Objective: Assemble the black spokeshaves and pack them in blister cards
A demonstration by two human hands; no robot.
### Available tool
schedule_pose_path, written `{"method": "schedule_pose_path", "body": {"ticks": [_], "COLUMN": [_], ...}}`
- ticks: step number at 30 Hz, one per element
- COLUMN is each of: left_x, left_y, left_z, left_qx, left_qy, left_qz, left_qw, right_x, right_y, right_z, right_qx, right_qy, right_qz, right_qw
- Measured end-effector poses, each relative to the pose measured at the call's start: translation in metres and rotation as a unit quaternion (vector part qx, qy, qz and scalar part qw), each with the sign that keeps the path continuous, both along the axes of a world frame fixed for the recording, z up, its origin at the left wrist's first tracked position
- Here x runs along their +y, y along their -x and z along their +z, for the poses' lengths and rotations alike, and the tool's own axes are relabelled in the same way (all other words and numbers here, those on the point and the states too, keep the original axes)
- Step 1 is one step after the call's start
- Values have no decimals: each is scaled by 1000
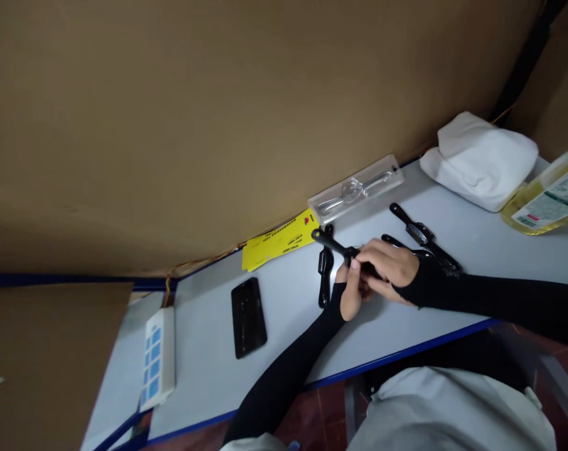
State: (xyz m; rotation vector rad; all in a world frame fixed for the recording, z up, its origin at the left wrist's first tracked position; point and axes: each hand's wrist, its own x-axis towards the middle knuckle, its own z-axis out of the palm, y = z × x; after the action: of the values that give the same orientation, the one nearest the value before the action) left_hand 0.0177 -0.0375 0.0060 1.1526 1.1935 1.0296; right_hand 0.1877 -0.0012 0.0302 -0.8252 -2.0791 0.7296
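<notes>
Above the table's front part, both my hands are closed on a black spokeshave point(331, 242), its one handle pointing up and to the left. My left hand point(350, 299) grips it from below, thumb up against its middle. From the right, my right hand point(391, 266) has its fingers on the tool's middle, covering the rest of it. Another black spokeshave point(325, 266) lies just left of my hands. To the right rests a further spokeshave point(420, 233), and beside it is one more black tool point(393, 240), partly hidden behind my right hand.
Yellow printed cards point(279, 241) and a clear plastic blister pack point(357, 188) lie along the back wall. A black phone point(249, 317) is on the left of the white table point(199, 351). A white cloth bundle point(481, 160) and a bottle of yellow liquid point(547, 197) stand at right.
</notes>
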Motion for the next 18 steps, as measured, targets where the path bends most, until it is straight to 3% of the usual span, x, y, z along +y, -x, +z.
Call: {"method": "schedule_pose_path", "body": {"ticks": [6, 12, 15, 18], "left_x": [-1, 3, 3, 3], "left_y": [-4, 3, 5, 5], "left_z": [-7, -8, -11, -15], "left_qx": [-52, -46, -24, -4], "left_qy": [108, 109, 97, 76], "left_qz": [1, -10, -25, -3], "left_qw": [993, 993, 995, 997], "right_x": [-1, -1, -9, -15], "right_y": [2, 6, 9, 13], "right_z": [0, -7, -5, -4], "right_qx": [74, 88, 96, 115], "right_qy": [200, 165, 181, 203], "right_qz": [68, -6, -25, -26], "right_qw": [975, 982, 978, 972]}}
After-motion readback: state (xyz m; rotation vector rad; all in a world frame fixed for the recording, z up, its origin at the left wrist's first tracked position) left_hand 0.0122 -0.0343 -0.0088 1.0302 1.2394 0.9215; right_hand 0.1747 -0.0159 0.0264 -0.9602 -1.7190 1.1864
